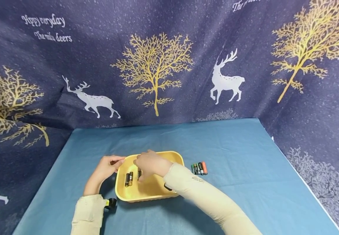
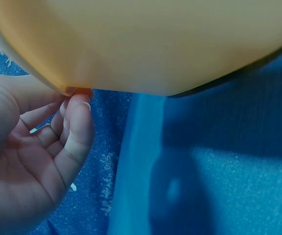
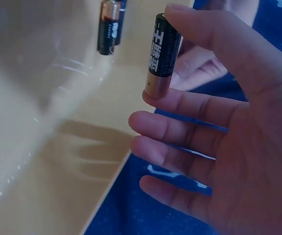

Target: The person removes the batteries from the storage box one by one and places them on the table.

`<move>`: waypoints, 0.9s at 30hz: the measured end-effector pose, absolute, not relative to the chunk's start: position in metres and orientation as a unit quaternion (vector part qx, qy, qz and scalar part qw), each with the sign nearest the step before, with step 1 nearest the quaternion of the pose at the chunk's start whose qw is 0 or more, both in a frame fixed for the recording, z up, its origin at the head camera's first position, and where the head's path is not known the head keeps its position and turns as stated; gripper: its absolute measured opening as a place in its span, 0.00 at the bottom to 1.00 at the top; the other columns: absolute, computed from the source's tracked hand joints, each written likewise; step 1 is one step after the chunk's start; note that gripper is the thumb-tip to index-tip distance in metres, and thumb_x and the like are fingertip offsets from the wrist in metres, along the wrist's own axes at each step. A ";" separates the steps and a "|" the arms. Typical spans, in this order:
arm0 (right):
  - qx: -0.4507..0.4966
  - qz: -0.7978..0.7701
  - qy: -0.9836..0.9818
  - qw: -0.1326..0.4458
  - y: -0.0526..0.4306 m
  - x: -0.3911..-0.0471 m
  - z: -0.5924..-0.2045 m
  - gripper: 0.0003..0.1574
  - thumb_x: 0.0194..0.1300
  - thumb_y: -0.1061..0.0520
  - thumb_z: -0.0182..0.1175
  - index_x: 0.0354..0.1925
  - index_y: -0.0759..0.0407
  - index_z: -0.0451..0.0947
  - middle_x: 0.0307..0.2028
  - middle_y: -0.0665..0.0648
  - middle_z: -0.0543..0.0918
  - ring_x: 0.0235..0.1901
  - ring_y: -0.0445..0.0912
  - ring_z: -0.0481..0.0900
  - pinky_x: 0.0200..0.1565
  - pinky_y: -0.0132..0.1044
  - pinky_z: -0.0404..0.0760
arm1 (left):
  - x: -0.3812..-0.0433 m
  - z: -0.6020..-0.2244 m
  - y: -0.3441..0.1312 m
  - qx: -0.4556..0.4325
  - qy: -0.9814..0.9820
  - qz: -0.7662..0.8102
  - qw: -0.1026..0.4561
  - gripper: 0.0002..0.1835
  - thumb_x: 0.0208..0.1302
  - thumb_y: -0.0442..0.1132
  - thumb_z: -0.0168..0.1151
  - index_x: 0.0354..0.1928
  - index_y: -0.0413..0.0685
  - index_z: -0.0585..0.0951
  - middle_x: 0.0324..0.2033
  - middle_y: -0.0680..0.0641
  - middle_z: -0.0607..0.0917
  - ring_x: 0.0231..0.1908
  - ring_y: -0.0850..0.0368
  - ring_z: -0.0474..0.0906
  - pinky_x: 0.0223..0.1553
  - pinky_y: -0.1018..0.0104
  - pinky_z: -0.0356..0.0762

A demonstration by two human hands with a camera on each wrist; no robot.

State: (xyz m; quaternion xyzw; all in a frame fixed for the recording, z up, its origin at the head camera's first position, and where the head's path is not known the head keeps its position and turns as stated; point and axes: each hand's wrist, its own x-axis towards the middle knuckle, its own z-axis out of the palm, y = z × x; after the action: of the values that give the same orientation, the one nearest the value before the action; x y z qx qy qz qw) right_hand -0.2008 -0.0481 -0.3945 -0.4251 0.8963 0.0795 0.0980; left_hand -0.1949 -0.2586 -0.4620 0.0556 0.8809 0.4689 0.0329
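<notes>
A yellow rectangular tub (image 1: pixel 146 192) stands on the blue cloth. My left hand (image 1: pixel 106 168) pinches its left back corner rim between thumb and fingers, as the left wrist view shows at the tub's edge (image 2: pixel 57 81). My right hand (image 1: pixel 152 164) is over the tub, holding a black and copper battery (image 3: pixel 162 56) end to end between thumb and index finger. The other fingers (image 3: pixel 167 129) of that hand are spread loosely. Two more batteries (image 1: pixel 129 179) lie side by side at the left inside the tub.
Right of the tub, several small cylinders lie in a row, with a black one (image 1: pixel 200 168) and an orange one (image 1: pixel 204 168) among them. A dark object (image 1: pixel 168 187) shows under my right wrist. A patterned navy curtain (image 1: pixel 169 81) hangs behind the blue cloth (image 1: pixel 231 195).
</notes>
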 end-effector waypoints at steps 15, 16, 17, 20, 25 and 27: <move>-0.421 0.030 0.903 0.078 -0.004 -0.206 -0.379 0.24 0.52 0.35 0.70 0.40 0.45 0.79 0.43 0.44 0.78 0.44 0.42 0.74 0.52 0.41 0.72 | -0.195 -0.464 -0.260 0.064 0.881 0.468 0.029 0.13 0.67 0.30 0.58 0.50 0.31 0.82 0.41 0.34 0.83 0.26 0.55 0.81 0.27 0.61 0.83; -0.420 0.029 0.904 0.074 -0.001 -0.206 -0.377 0.24 0.52 0.35 0.70 0.41 0.46 0.79 0.43 0.44 0.79 0.45 0.43 0.74 0.53 0.42 0.72 | -0.195 -0.463 -0.260 0.066 0.882 0.466 0.028 0.13 0.67 0.30 0.57 0.50 0.30 0.82 0.41 0.34 0.83 0.26 0.55 0.81 0.27 0.61 0.83; -0.420 0.029 0.904 0.070 0.002 -0.207 -0.374 0.25 0.52 0.35 0.70 0.42 0.46 0.79 0.43 0.44 0.79 0.45 0.43 0.74 0.52 0.42 0.72 | -0.196 -0.463 -0.260 0.064 0.882 0.467 0.027 0.13 0.67 0.30 0.57 0.50 0.31 0.82 0.42 0.34 0.83 0.26 0.55 0.81 0.27 0.61 0.83; -0.421 0.028 0.905 0.060 0.012 -0.207 -0.370 0.26 0.51 0.35 0.70 0.42 0.47 0.79 0.40 0.44 0.78 0.43 0.43 0.73 0.49 0.41 0.72 | -0.197 -0.463 -0.260 0.058 0.880 0.470 0.028 0.13 0.67 0.29 0.57 0.50 0.31 0.82 0.42 0.33 0.83 0.27 0.55 0.81 0.28 0.61 0.83; -0.416 0.021 0.908 0.053 0.026 -0.207 -0.372 0.27 0.51 0.35 0.70 0.42 0.47 0.80 0.40 0.45 0.77 0.43 0.44 0.73 0.47 0.40 0.72 | -0.195 -0.463 -0.259 0.058 0.879 0.473 0.034 0.13 0.67 0.29 0.57 0.50 0.31 0.82 0.42 0.34 0.83 0.27 0.55 0.82 0.27 0.65 0.83; -0.414 0.015 0.909 0.053 0.032 -0.208 -0.374 0.26 0.50 0.35 0.71 0.41 0.47 0.80 0.39 0.45 0.78 0.42 0.44 0.73 0.47 0.41 0.72 | -0.195 -0.463 -0.258 0.059 0.878 0.475 0.034 0.13 0.67 0.29 0.57 0.50 0.31 0.82 0.41 0.34 0.83 0.26 0.55 0.81 0.27 0.65 0.83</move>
State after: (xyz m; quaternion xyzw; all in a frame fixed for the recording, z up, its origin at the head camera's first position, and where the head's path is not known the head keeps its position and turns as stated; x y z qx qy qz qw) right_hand -0.2082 0.0322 -0.3739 -0.4141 0.9086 0.0151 0.0526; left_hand -0.1946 -0.2584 -0.4626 0.0585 0.8776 0.4747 0.0336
